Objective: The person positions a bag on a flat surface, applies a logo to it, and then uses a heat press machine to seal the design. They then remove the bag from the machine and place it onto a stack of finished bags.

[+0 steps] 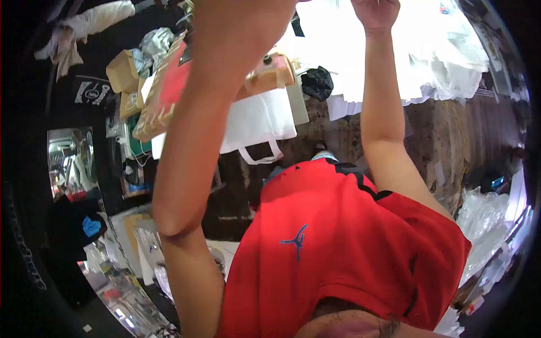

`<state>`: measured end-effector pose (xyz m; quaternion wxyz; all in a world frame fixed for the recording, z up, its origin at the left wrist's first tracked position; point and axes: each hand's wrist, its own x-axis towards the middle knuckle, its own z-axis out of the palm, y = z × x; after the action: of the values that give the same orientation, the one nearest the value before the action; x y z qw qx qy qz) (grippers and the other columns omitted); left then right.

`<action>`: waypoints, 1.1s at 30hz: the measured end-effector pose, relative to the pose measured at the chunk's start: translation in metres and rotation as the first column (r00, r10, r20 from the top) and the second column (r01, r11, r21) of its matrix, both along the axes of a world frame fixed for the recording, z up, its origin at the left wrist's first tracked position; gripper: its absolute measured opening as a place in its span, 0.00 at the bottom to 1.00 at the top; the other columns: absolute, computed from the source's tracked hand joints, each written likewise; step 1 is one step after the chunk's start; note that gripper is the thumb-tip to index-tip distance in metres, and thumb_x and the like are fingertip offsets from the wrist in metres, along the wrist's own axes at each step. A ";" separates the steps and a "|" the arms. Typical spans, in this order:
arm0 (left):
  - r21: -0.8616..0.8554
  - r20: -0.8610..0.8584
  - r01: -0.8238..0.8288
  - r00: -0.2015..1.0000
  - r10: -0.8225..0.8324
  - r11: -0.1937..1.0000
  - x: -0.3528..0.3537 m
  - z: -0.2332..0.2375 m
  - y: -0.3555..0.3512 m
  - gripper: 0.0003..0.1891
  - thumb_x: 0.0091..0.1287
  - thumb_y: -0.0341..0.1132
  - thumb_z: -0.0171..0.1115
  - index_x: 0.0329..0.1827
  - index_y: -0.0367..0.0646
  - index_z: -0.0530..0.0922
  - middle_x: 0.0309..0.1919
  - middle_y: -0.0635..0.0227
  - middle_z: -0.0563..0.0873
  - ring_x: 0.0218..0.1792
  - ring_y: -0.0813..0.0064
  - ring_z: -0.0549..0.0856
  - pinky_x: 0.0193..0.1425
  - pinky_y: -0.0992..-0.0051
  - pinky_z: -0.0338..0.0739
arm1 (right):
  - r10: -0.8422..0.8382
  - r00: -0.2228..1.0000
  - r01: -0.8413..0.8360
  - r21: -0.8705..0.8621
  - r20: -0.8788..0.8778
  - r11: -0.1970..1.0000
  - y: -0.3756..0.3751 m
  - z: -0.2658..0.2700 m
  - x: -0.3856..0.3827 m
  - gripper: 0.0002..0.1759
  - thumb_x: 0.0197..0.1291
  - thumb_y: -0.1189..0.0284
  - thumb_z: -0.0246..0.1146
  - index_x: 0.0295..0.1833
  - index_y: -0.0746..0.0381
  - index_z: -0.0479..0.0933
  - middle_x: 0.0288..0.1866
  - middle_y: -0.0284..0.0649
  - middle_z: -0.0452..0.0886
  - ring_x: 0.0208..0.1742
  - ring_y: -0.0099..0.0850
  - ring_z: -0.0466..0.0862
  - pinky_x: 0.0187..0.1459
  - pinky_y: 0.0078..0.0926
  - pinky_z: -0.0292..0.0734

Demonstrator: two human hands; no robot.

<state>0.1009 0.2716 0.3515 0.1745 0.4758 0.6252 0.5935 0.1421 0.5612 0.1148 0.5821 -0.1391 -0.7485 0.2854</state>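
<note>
My left forearm reaches up across the view, and only the wrist end of my left hand shows at the top edge; its fingers are out of frame. My right hand is raised at the top edge over a bright white surface. The frame cuts off its fingers, so what it holds, if anything, cannot be made out. Large white sheets, overexposed, lie beneath and around my right hand. Below my left wrist are a tan wooden-looking edge and a red patch.
A white tote bag hangs below the work surface, near a black plastic bundle. An open cardboard box stands at left. Clear plastic wrap is heaped at right. The dark floor looks worn.
</note>
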 end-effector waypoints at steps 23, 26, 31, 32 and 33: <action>-0.507 -0.135 -0.647 0.712 0.689 0.569 0.000 -0.156 -0.343 0.05 0.73 0.27 0.64 0.46 0.33 0.83 0.38 0.67 0.90 0.38 0.79 0.86 0.44 0.79 0.80 | 0.275 0.875 0.222 -0.836 0.398 0.502 0.027 -0.269 -0.057 0.04 0.61 0.77 0.62 0.34 0.66 0.79 0.26 0.39 0.81 0.21 0.27 0.77 0.24 0.22 0.74; -0.437 -0.127 -0.711 0.655 0.745 0.551 -0.021 -0.154 -0.345 0.07 0.75 0.29 0.63 0.48 0.34 0.82 0.40 0.65 0.90 0.40 0.79 0.87 0.42 0.78 0.82 | 0.300 0.680 0.388 -0.675 0.669 0.627 0.046 -0.342 -0.054 0.07 0.60 0.73 0.65 0.36 0.66 0.82 0.26 0.43 0.83 0.24 0.30 0.82 0.28 0.27 0.77; -0.229 0.072 -0.809 0.541 0.838 0.542 -0.041 -0.146 -0.334 0.09 0.77 0.32 0.61 0.50 0.35 0.82 0.42 0.64 0.89 0.35 0.78 0.87 0.40 0.76 0.84 | -0.207 0.487 0.652 -0.195 0.848 0.733 -0.024 -0.231 -0.024 0.22 0.61 0.57 0.70 0.51 0.65 0.83 0.44 0.47 0.88 0.48 0.37 0.87 0.48 0.33 0.80; -0.229 0.085 -0.807 0.541 0.837 0.545 -0.053 -0.157 -0.342 0.09 0.77 0.32 0.61 0.50 0.35 0.82 0.42 0.64 0.89 0.35 0.78 0.87 0.40 0.76 0.84 | -0.146 0.610 0.511 -0.245 0.779 0.824 -0.064 -0.185 -0.009 0.23 0.62 0.56 0.70 0.52 0.65 0.82 0.45 0.45 0.88 0.49 0.33 0.86 0.45 0.31 0.80; -0.229 0.190 -0.743 0.600 0.777 0.629 -0.061 -0.172 -0.345 0.12 0.76 0.32 0.62 0.54 0.34 0.80 0.43 0.61 0.89 0.38 0.74 0.88 0.42 0.73 0.85 | 0.127 0.719 0.326 -0.493 0.683 0.807 -0.096 -0.165 -0.003 0.21 0.64 0.58 0.69 0.52 0.65 0.82 0.44 0.41 0.88 0.47 0.29 0.85 0.44 0.28 0.79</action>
<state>0.0396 -0.0730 0.1798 0.0181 0.0662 0.7740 0.6294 0.1386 0.4648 -0.0506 0.2060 -0.4479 -0.7757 0.3940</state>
